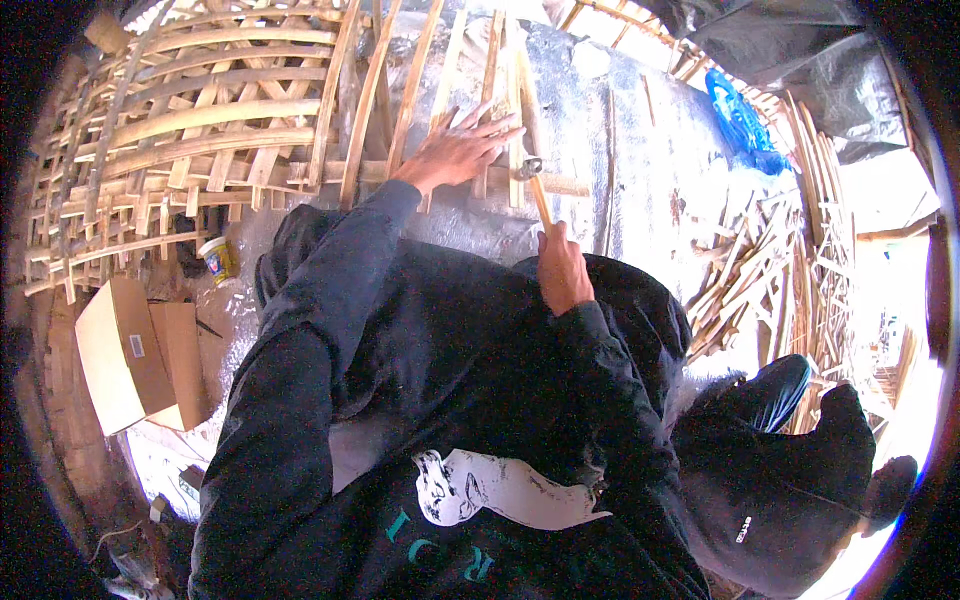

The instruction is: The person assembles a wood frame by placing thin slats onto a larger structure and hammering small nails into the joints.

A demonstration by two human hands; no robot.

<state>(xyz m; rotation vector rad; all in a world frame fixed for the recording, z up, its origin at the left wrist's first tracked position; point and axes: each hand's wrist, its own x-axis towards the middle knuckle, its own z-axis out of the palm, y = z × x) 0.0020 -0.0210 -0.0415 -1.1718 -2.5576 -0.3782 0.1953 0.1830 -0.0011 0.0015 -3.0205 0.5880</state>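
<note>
Hammer (532, 180), its wooden handle clenched in the right hand (562, 270), has its metal head resting on bamboo slats (500, 120) laid over the grey work surface (620, 150). Left hand (455, 150) lies flat with fingers spread, pressing the slats down just beside the hammer head. Woven bamboo frame (180, 130) stands left; loose strips (770, 260) pile right
</note>
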